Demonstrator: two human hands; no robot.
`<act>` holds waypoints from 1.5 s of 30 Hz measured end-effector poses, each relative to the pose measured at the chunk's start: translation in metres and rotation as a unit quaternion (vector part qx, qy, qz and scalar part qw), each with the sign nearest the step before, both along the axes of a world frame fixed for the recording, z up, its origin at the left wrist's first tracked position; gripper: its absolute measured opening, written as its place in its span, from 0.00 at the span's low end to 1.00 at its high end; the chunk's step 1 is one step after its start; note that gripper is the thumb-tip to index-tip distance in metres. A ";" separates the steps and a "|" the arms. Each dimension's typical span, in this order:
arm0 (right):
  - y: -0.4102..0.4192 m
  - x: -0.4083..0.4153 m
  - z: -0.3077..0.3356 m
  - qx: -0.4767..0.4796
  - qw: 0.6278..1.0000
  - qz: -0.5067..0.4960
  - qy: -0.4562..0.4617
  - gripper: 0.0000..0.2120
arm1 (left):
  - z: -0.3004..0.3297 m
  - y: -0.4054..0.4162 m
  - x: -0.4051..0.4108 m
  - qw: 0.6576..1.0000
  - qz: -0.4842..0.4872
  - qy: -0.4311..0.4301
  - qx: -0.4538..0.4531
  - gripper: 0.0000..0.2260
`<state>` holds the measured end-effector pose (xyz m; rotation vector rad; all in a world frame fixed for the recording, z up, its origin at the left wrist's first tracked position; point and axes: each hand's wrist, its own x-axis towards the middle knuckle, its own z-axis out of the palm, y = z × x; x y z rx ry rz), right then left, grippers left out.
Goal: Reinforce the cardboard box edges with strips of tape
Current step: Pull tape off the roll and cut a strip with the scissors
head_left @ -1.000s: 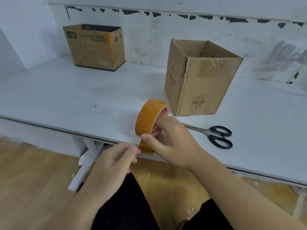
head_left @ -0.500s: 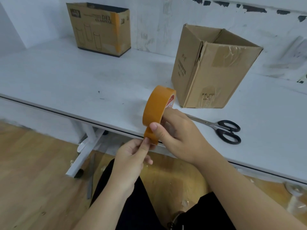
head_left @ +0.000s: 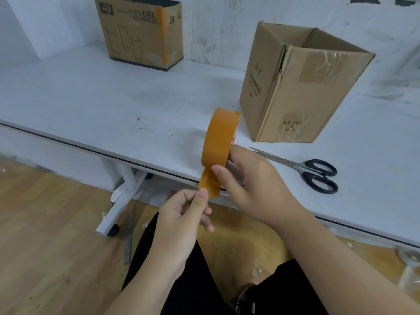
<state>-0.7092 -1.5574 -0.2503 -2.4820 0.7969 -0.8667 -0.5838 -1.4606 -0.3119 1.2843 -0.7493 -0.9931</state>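
Right hand (head_left: pixel 252 180) gripped the tape roll (head_left: pixel 219 137); left hand (head_left: pixel 181 214) pinched its free end (head_left: pixel 209 185) before the bench (head_left: pixel 113 105), near the cardboard box (head_left: pixel 295 87).

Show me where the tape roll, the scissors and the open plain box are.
tape roll (head_left: pixel 219 135), head view, orange outer face.
scissors (head_left: pixel 321 176), head view, black handles.
open plain box (head_left: pixel 302 103), head view, front wall.
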 end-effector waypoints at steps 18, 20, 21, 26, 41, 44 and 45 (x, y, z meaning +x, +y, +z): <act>-0.001 0.004 -0.002 -0.014 0.999 -0.030 -0.020 0.11 | -0.001 0.026 -0.001 0.999 0.020 -0.023 -0.042 0.13; 0.000 0.005 -0.002 -0.024 0.999 -0.029 -0.014 0.11 | -0.005 0.031 -0.002 0.999 0.019 -0.011 -0.037 0.14; 0.000 0.005 -0.002 -0.023 0.999 -0.031 -0.010 0.11 | -0.007 0.034 -0.002 0.999 0.018 -0.011 -0.036 0.15; -0.001 0.007 -0.005 -0.025 0.998 -0.059 0.008 0.09 | -0.015 0.040 -0.003 0.999 0.018 -0.009 -0.040 0.14; 0.001 0.008 0.000 0.032 0.998 -0.052 -0.014 0.10 | -0.043 0.020 -0.008 0.998 0.002 0.059 -0.009 0.14; 0.002 0.009 0.001 0.033 0.998 -0.059 -0.015 0.11 | -0.049 0.013 -0.006 0.999 -0.005 0.045 -0.008 0.11; 0.002 0.010 0.001 0.033 0.997 -0.061 -0.015 0.11 | -0.050 0.009 -0.005 0.999 -0.011 0.034 -0.007 0.10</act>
